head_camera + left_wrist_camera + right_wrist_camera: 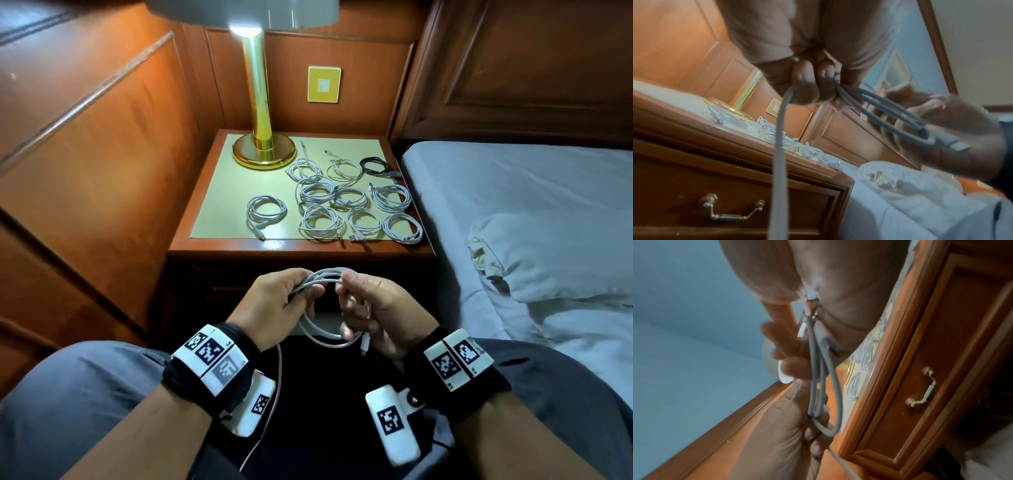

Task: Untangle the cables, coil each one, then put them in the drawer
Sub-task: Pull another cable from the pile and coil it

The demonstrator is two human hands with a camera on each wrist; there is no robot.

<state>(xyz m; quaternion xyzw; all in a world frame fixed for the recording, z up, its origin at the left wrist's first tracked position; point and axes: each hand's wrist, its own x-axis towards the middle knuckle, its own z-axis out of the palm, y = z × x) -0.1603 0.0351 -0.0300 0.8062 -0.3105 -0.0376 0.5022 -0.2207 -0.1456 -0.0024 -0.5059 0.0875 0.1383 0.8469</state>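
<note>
Both hands hold a partly coiled white cable (pixel 322 329) over my lap, in front of the nightstand. My left hand (pixel 291 294) pinches the loops at the upper left; a loose tail (pixel 278 377) hangs down from it past the left wrist. My right hand (pixel 356 308) grips the loops on the right side, with a plug (pixel 364 346) sticking out below its fingers. In the left wrist view the loops (pixel 890 110) run from my left fingers to the right hand. The drawer (pixel 731 209) under the nightstand top is closed, with a brass handle (pixel 923 387).
Several coiled white cables (pixel 322 209) and one black coil (pixel 375 166) lie on the nightstand top (pixel 222 192), beside a brass lamp base (pixel 263 150). A bed with a white pillow (pixel 548 253) is at the right. Wood panelling closes in the left side.
</note>
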